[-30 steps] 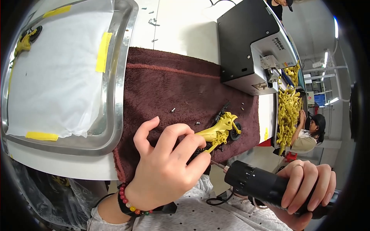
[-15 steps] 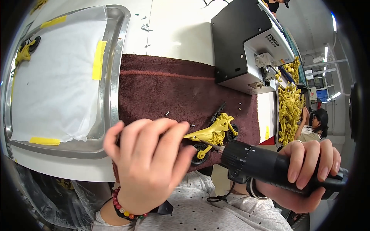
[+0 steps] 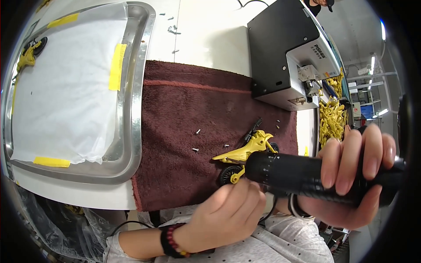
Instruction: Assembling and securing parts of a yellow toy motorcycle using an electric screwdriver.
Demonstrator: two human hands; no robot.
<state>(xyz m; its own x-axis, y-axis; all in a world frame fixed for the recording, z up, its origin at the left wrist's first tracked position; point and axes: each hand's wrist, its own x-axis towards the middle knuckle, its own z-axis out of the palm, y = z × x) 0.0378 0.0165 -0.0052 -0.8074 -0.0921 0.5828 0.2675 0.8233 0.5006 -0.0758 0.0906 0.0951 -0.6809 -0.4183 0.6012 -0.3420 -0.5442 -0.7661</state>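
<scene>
A yellow toy motorcycle [image 3: 237,153] with black wheels lies on the brown towel [image 3: 184,109]. My right hand [image 3: 355,175] is wrapped round a black electric screwdriver [image 3: 289,173], held level, its nose over the motorcycle. The screwdriver hides part of the motorcycle's body and part of one wheel. Close beneath the nose, beside the near wheel [image 3: 229,174], my left hand [image 3: 230,210] is closed with its fingers curled together. Its fingertips are hidden, so what they hold, if anything, does not show. Several small screws [image 3: 198,131] are scattered on the towel.
To the left stands a metal tray [image 3: 131,144] lined with white sheet, holding another yellow toy piece [image 3: 27,59]. A black and grey machine [image 3: 280,57] stands at the far right, with a heap of yellow parts [image 3: 332,118] beyond. More screws [image 3: 173,30] lie on the white table.
My left hand has gone from the towel's left part to beneath the screwdriver's nose, its fingers now curled. The screwdriver has shifted slightly up and left over the motorcycle. Another screw has come into sight.
</scene>
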